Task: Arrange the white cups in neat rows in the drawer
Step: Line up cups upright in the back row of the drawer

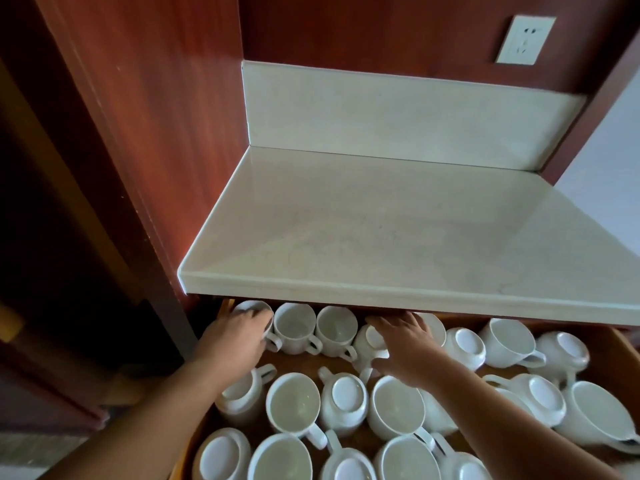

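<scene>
Back-left of drawer (304, 362): left hand (239, 336) fingers clamped on cup (251, 307); right hand (405, 344) fingers apart over upturned cup (367, 342), back-middle.

This looked like a kitchen or pantry nook. A pale stone counter (398, 230) with a matching backsplash (398, 112) sat between reddish wood panels (166, 116), and a white socket (525, 39) was set in the wall above. Under the counter, an open wooden drawer (301, 361) held many identical white cups (294, 403), some upright, some upturned, which hinted at catering or hospitality use.
</scene>
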`<state>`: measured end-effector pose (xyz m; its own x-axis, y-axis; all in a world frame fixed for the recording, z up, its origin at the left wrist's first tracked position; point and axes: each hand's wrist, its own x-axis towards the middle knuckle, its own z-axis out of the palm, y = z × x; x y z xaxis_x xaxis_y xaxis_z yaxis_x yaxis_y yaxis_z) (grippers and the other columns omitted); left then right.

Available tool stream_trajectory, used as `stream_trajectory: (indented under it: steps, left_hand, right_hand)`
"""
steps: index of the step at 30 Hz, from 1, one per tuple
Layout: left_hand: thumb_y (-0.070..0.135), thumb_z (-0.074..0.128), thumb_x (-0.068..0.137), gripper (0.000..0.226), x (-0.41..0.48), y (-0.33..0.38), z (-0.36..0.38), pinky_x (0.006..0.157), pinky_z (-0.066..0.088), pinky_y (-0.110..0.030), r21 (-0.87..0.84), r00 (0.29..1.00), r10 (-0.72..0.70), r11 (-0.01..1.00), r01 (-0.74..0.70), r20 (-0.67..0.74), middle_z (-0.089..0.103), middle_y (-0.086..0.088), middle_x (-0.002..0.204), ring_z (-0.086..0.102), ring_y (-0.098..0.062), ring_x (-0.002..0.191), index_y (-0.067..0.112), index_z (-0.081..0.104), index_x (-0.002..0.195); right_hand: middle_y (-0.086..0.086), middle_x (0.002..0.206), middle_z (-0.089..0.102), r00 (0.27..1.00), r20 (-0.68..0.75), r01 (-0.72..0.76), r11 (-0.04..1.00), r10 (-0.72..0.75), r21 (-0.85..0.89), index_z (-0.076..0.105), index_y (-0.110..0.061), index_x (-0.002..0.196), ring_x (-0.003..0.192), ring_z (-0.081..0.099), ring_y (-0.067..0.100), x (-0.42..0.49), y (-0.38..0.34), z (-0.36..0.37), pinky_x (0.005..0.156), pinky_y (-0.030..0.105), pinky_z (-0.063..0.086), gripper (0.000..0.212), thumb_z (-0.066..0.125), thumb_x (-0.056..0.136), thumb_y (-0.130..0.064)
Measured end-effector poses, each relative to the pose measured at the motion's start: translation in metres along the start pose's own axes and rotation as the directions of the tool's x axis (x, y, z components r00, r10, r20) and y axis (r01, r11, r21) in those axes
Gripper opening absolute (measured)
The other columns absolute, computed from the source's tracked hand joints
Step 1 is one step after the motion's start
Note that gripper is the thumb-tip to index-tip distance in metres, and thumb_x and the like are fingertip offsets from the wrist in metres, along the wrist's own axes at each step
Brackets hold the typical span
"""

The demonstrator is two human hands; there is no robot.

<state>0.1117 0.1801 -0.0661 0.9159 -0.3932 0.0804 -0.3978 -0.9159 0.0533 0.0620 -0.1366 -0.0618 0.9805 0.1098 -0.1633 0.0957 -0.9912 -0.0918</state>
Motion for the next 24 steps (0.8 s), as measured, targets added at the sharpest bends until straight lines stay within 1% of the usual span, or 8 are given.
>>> stream_trajectory:
  steps: [2,5,9,12,15,18,21,24]
  left_hand:
    - [0.034,0.068,0.086,0.027,-0.001,0.006,-0.003,0.087,0.049,-0.038,-0.066,0.998,0.03,0.997,-0.034,-0.052,0.069,0.007,0.106,0.065,-0.021,0.101,0.026,0.062,0.111]
    - [0.028,0.073,0.085,0.033,-0.003,0.026,-0.011,0.081,0.052,-0.036,-0.217,0.986,0.107,0.967,-0.132,-0.124,0.068,0.006,0.111,0.065,-0.02,0.099,0.024,0.067,0.118]
    - [0.032,0.062,0.094,0.021,-0.004,0.057,-0.021,0.081,0.051,-0.034,-0.382,0.989,0.146,0.912,-0.148,-0.033,0.065,0.01,0.107,0.061,-0.014,0.099,0.028,0.066,0.114]
    - [0.034,0.058,0.095,0.019,-0.003,0.078,-0.024,0.079,0.054,-0.036,-0.405,0.989,0.148,0.906,-0.124,0.028,0.064,0.012,0.103,0.061,-0.01,0.093,0.03,0.066,0.112]
    - [0.037,0.062,0.092,0.02,-0.001,0.095,-0.025,0.081,0.054,-0.036,-0.458,0.984,0.144,0.885,-0.079,0.108,0.061,0.014,0.104,0.059,-0.005,0.091,0.033,0.064,0.111]
    - [0.046,0.071,0.087,0.047,0.0,0.105,-0.028,0.092,0.049,-0.027,-0.511,0.976,0.147,0.859,-0.044,0.161,0.056,0.019,0.123,0.057,-0.006,0.108,0.034,0.057,0.13]
    - [0.05,0.078,0.082,0.08,-0.001,0.112,-0.034,0.105,0.039,-0.023,-0.565,0.963,0.161,0.825,-0.011,0.216,0.038,0.023,0.138,0.047,-0.006,0.13,0.03,0.041,0.15]
    - [0.058,0.081,0.07,0.097,-0.001,0.12,-0.037,0.111,0.038,-0.023,-0.633,0.952,0.224,0.773,-0.044,0.207,0.036,0.027,0.148,0.042,0.003,0.134,0.043,0.032,0.152]
  right_hand:
    - [-0.008,0.163,0.03,1.0,0.014,0.007,1.0,-0.006,-0.014,0.023,-0.036,0.157,0.151,0.015,0.021,0.001,0.001,-0.003,0.122,0.04,0.008,0.091,0.069,0.082,-0.058]
    - [-0.006,0.163,0.03,0.999,0.047,0.023,0.999,-0.022,-0.023,0.024,-0.035,0.157,0.151,0.013,0.022,0.002,0.002,-0.004,0.123,0.039,0.005,0.093,0.071,0.081,-0.055]
    - [-0.003,0.161,0.033,0.997,0.031,0.073,0.997,-0.072,-0.039,0.029,-0.03,0.156,0.152,0.015,0.019,0.006,0.003,-0.001,0.122,0.033,0.003,0.093,0.077,0.078,-0.048]
    - [-0.001,0.155,0.041,0.996,-0.011,0.094,0.995,-0.094,-0.018,0.039,-0.028,0.15,0.148,0.023,0.019,0.004,0.005,-0.002,0.12,0.028,0.011,0.087,0.079,0.075,-0.045]
    - [-0.001,0.151,0.043,0.996,-0.044,0.078,0.996,-0.076,0.034,0.042,-0.027,0.148,0.144,0.028,0.022,-0.006,0.008,-0.005,0.118,0.031,0.019,0.089,0.08,0.07,-0.05]
    - [-0.002,0.144,0.046,0.994,-0.095,0.064,0.991,-0.053,0.117,0.042,-0.029,0.146,0.139,0.033,0.022,-0.021,0.012,-0.013,0.114,0.033,0.027,0.086,0.077,0.071,-0.052]
    - [-0.006,0.137,0.05,0.985,-0.169,0.063,0.972,-0.025,0.227,0.045,-0.029,0.143,0.13,0.04,0.019,-0.036,0.018,-0.024,0.107,0.029,0.033,0.082,0.077,0.07,-0.049]
    - [-0.013,0.134,0.052,0.974,-0.226,0.059,0.923,0.031,0.381,0.048,-0.032,0.141,0.125,0.043,0.012,-0.056,0.024,-0.034,0.101,0.021,0.035,0.083,0.08,0.067,-0.049]
